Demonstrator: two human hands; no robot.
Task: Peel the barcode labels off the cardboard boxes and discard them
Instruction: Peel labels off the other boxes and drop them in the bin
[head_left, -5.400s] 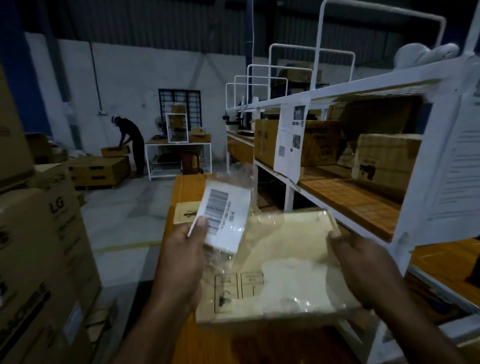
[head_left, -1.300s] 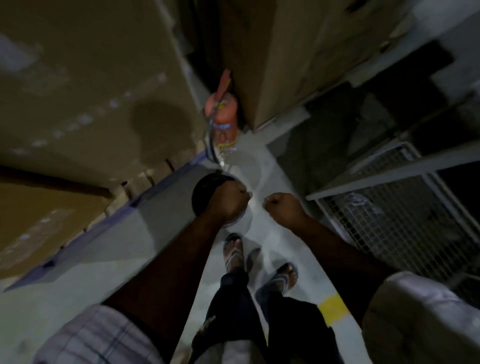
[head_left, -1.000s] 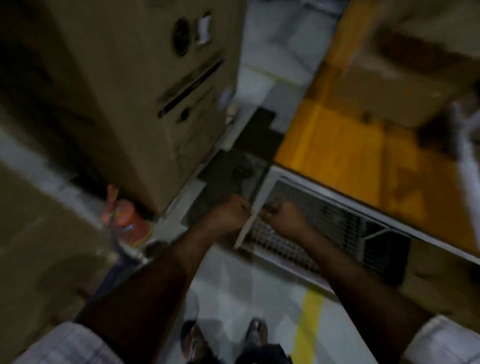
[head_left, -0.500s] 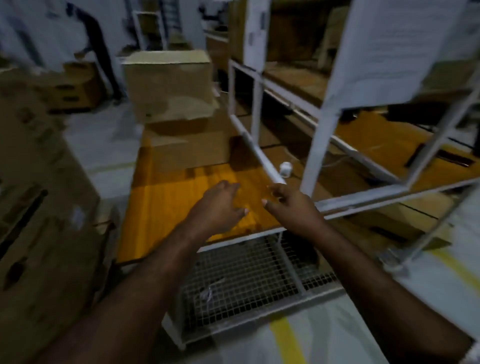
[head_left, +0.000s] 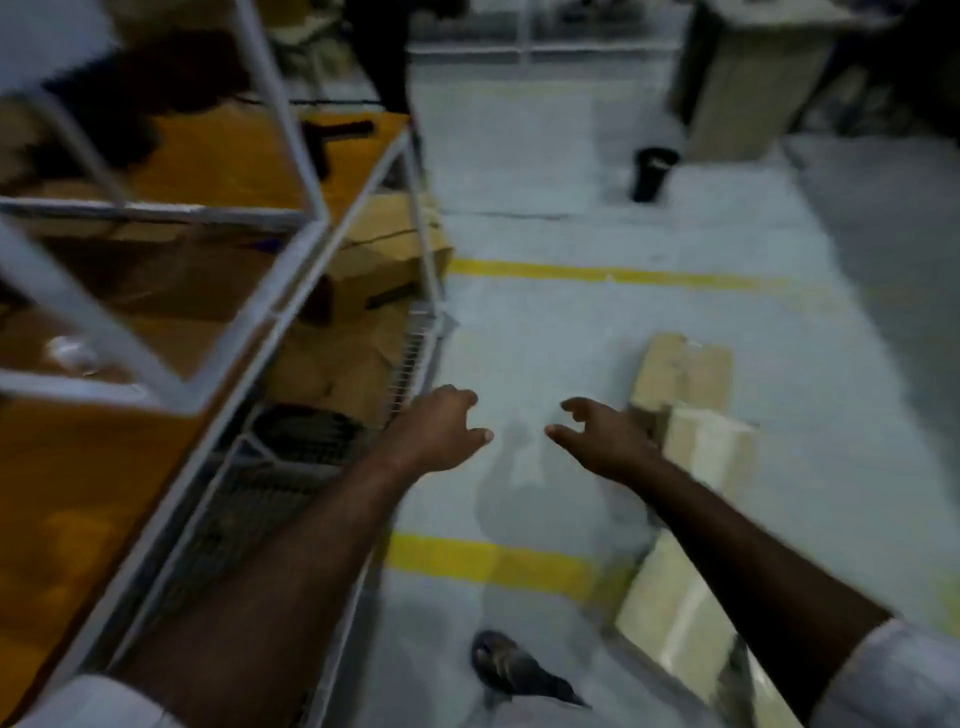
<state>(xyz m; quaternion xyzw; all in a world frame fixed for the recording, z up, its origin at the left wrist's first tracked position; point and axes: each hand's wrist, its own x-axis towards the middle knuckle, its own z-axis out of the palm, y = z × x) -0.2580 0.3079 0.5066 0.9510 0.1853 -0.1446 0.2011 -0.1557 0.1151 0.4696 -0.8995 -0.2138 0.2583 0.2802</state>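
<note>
Cardboard box (head_left: 384, 260), brown and closed, sits low inside the white metal rack (head_left: 156, 212) at about ten o'clock from the middle of the view, with the rack's end post crossing in front of it. The blur hides whether it bears a label. The rack fills the nine o'clock side, with orange shelf boards (head_left: 218, 161) above and a wire mesh shelf (head_left: 270, 467) at the bottom.

The left hand (head_left: 441, 431) hangs over the grey floor (head_left: 545, 338) just beside the mesh shelf's outer edge. Its grip is loose, with fingers softly curled and the thumb out toward three o'clock, and it holds nothing. At six o'clock a sandalled foot (head_left: 511, 667) stands on the floor. The right hand (head_left: 605, 441) is near the left at its three o'clock, not touching it, and its grip is likewise slack and empty.

At one o'clock, well apart, a black container (head_left: 652, 174) stands upright on the floor. From three to five o'clock, pale cardboard boxes (head_left: 685, 374) lie low on the floor behind the right forearm. The nearest one meets the end of a yellow line (head_left: 488, 564). A tan box (head_left: 753, 83) stands at two o'clock.
</note>
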